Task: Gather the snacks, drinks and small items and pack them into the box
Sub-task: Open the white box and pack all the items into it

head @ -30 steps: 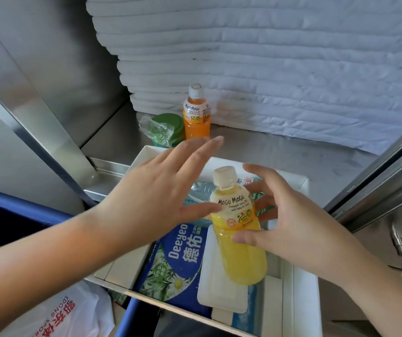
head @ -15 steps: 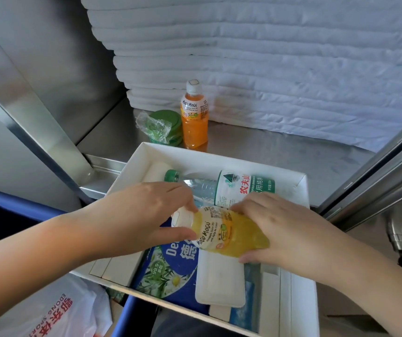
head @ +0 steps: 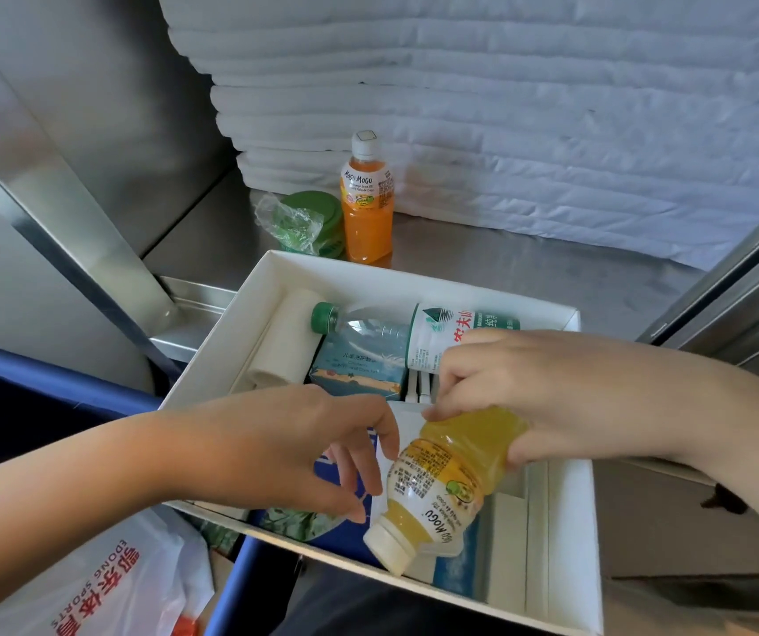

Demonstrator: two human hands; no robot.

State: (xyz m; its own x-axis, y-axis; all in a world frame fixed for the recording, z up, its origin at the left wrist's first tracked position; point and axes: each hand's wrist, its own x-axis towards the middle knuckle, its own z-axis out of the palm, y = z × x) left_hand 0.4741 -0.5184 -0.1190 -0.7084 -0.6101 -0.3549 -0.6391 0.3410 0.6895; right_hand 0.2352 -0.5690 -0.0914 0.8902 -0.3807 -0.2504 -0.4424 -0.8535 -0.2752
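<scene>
A white box (head: 572, 534) sits in front of me on the steel counter. My right hand (head: 510, 387) grips the base of a yellow Mogu Mogu bottle (head: 441, 484), which is tilted cap-down toward the box's near edge. My left hand (head: 295, 447) hovers beside the bottle's label with loosely curled fingers, holding nothing. Inside the box lie a green-capped water bottle (head: 396, 330), a small teal carton (head: 359, 367), a white roll (head: 288, 337) and a blue tissue pack (head: 327, 470). An orange Mogu Mogu bottle (head: 367, 199) stands upright behind the box.
A green lidded container under crinkled plastic wrap (head: 304, 222) sits left of the orange bottle. Stacked white padded sheets (head: 529, 107) fill the back wall. A white plastic bag with red print (head: 107, 585) lies at the lower left. Steel frame posts (head: 79, 231) flank both sides.
The yellow bottle has swung from lying sideways to pointing cap-down toward me. My left hand has let go of its cap end and drawn back slightly.
</scene>
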